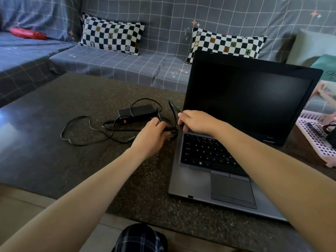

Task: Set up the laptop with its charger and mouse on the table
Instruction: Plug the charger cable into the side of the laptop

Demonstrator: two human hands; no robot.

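Charger cable (171,113) gripped by both hands (154,135) beside the open laptop (227,142).

one laptop (236,142), one charger (136,110), two pillows (111,34).

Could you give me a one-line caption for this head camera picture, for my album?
Both hands, left and right, hold the charger cable beside the open laptop on a dark table.
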